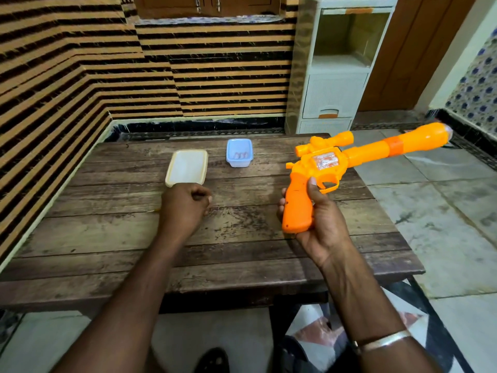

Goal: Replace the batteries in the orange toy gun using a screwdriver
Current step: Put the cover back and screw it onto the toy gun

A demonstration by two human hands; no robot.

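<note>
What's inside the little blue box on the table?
In the blue box lie a few small pinkish sticks, maybe batteries; they are too blurry to be sure. The box's near wall hides part of its bottom.

Soft, even indoor light, fairly bright; shadows on the counter (107, 238) are faint and soft-edged. The pale floor (443, 211) at the right of the frame shows a dull sheen. Wide-angle bending curves the striped wall (53, 76) at left. The toy gun (322, 162) blurs at its muzzle, upper right; the bottom edge is soft.
</note>
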